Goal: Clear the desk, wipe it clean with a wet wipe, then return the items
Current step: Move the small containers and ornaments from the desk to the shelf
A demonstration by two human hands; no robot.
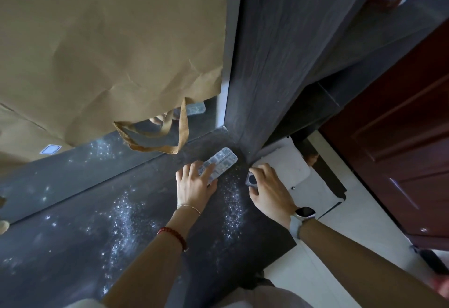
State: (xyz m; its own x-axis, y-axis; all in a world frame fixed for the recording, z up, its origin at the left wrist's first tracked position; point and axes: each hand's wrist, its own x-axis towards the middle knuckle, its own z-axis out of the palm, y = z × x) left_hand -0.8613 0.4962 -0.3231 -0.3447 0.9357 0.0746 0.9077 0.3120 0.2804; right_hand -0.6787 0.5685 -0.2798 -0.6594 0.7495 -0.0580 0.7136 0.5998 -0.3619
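Hands working at the far corner of the dusty dark counter (102, 230).

A large crumpled brown paper bag (109, 47) with flat handles is leaning at the back left, well apart from the hands. The left hand (194, 186) is pressing its fingers onto the near end of a clear plastic compartment box (222, 161), which is lying flat on the counter with its long axis running away and to the right, toward the dark wood-grain upright panel (274, 64). Just right of it, the right hand (269, 188) is gripping a small clear square case with a dark round centre (252, 180). White specks are speckling the counter, so wiping looks not yet finished here.
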